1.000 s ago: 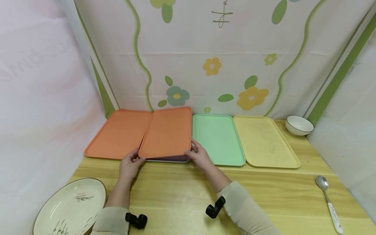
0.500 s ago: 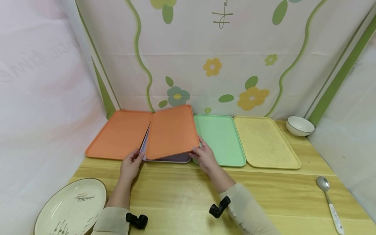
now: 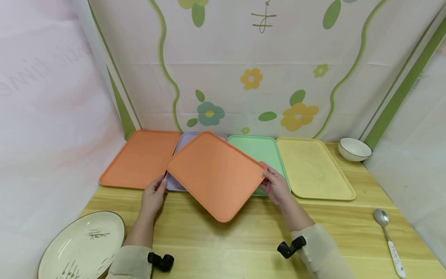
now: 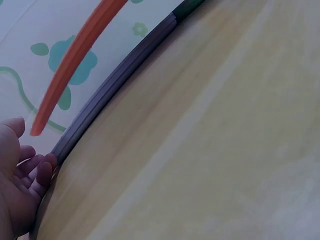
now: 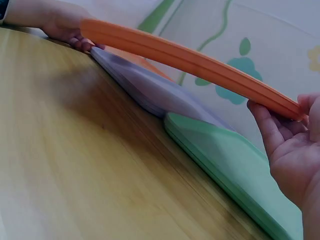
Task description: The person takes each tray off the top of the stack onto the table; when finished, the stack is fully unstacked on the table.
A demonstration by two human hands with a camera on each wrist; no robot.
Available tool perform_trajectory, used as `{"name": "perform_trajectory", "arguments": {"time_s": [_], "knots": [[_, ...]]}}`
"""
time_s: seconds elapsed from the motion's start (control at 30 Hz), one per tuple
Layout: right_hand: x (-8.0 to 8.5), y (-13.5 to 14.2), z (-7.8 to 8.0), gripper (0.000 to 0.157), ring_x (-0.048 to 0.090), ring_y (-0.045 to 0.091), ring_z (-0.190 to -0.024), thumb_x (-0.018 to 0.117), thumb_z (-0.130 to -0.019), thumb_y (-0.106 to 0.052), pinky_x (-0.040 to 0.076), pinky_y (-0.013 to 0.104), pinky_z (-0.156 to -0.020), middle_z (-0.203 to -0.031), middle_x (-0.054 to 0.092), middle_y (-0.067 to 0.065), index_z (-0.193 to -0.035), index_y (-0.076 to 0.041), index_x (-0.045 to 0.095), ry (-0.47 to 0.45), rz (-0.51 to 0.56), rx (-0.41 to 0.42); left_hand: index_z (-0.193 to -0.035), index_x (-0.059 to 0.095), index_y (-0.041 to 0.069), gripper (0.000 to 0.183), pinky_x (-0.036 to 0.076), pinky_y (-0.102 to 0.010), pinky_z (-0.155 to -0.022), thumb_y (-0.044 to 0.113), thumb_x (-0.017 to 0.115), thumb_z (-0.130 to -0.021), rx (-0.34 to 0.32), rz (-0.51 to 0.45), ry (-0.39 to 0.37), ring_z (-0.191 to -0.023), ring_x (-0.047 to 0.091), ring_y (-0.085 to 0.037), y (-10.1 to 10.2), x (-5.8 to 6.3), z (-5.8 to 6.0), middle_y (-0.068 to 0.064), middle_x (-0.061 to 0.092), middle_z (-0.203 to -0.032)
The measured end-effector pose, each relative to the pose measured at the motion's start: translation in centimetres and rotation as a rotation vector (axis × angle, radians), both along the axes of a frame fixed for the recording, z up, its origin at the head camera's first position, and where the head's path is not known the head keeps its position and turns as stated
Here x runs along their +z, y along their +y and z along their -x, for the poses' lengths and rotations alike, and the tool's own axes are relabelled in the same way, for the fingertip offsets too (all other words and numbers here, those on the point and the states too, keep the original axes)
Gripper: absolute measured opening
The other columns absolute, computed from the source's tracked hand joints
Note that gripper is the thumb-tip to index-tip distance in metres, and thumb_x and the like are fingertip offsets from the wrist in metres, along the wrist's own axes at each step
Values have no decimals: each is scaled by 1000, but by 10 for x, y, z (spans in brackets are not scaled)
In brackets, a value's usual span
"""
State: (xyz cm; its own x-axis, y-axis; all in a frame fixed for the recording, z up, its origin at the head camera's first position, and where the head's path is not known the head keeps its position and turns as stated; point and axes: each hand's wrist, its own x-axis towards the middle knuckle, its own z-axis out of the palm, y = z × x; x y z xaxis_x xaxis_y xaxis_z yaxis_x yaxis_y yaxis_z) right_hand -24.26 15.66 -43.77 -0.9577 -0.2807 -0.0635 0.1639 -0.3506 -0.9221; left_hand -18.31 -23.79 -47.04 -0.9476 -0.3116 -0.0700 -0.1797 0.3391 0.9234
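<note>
An orange tray [image 3: 216, 174] is held tilted in the air, one corner pointing down toward the front. My right hand [image 3: 277, 186] pinches its right corner, thumb above and fingers beneath, as the right wrist view shows. Under it lies a purple tray [image 3: 175, 185], mostly covered in the head view. My left hand [image 3: 153, 197] is at the purple tray's front left corner; its fingertips [image 4: 49, 161] touch the edge while the thumb stays apart. Another orange tray [image 3: 141, 159] lies left of the purple one. A green tray [image 3: 258, 145] lies right of it, partly hidden.
A yellow tray [image 3: 315, 168] ends the row on the right, with a white bowl [image 3: 354, 149] behind it. A spoon [image 3: 388, 240] lies at the right, and an oval plate [image 3: 83, 244] sits front left. A floral cloth [image 3: 223, 69] hangs behind the wooden table [image 3: 195, 248].
My right hand has lifted the orange tray off the purple one, drawn it rightward and forward, and turned it. My left hand has let go of that tray and stays near the same spot.
</note>
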Motion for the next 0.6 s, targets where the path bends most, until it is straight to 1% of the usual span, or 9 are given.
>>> {"name": "perform_trajectory", "arguments": {"time_s": [0.13, 0.17, 0.23, 0.3, 0.37, 0.43, 0.5, 0.53, 0.6], "knots": [[0, 13, 2, 53, 68, 3, -87, 34, -108, -16, 56, 22, -74, -101, 72, -11, -157, -2, 16, 8, -19, 17, -148, 42, 4, 59, 45, -9, -74, 43, 40, -104, 1, -34, 7, -82, 56, 2, 0, 0, -1, -23, 56, -128], [0, 15, 2, 53, 68, 3, -87, 33, -108, -16, 55, 21, -74, -101, 72, -12, -157, -1, 15, 9, -19, 25, -148, 42, 4, 59, 46, -10, -73, 43, 40, -104, 2, -39, 13, -82, 56, 2, 0, 0, -1, -23, 57, -128], [0, 19, 2, 54, 68, 2, -88, 32, -109, -17, 55, 21, -74, -102, 72, -12, -156, 0, 13, 15, -21, 45, -147, 44, 4, 58, 50, -16, -77, 43, 40, -104, 4, -39, 21, -85, 61, -6, 0, 0, -1, -23, 58, -128], [0, 23, 2, 55, 68, 2, -89, 31, -109, -17, 55, 21, -75, -103, 72, -11, -156, 1, 11, 23, -19, 63, -146, 45, 4, 57, 51, -26, -90, 42, 41, -104, -14, -21, 27, -101, 64, -18, 0, 0, -1, -23, 55, -134], [-1, 28, 2, 54, 68, 3, -90, 32, -109, -17, 55, 21, -75, -103, 72, -10, -156, 1, 14, 31, -13, 69, -146, 45, 3, 56, 44, -38, -105, 40, 41, -105, -45, 21, 35, -121, 57, -30, -1, -1, -1, -21, 51, -142], [-2, 35, 3, 48, 68, 4, -90, 33, -108, -17, 55, 22, -75, -104, 73, -8, -154, -6, 29, 28, 4, 73, -146, 45, 2, 53, 37, -45, -111, 36, 43, -105, -71, 64, 45, -131, 47, -35, -1, -1, 0, -22, 48, -145], [-3, 43, 4, 41, 68, 5, -91, 33, -108, -17, 56, 22, -76, -105, 73, -7, -148, -13, 43, 33, 15, 84, -145, 45, -1, 51, 43, -43, -104, 29, 49, -104, -88, 131, 59, -125, 51, -35, -1, -1, 0, -24, 53, -138], [-4, 47, 5, 39, 69, 5, -92, 32, -108, -17, 56, 23, -76, -107, 73, -7, -144, -15, 48, 36, 21, 96, -144, 45, -2, 51, 47, -39, -96, 25, 53, -102, -91, 163, 66, -114, 56, -33, -2, -1, 1, -24, 58, -129], [-4, 55, 6, 40, 69, 6, -94, 31, -109, -17, 56, 23, -77, -110, 72, -6, -145, -17, 46, 43, 25, 133, -143, 46, -5, 53, 48, -28, -78, 16, 62, -97, -87, 218, 79, -92, 57, -25, -3, -1, 2, -23, 62, -109]]}}
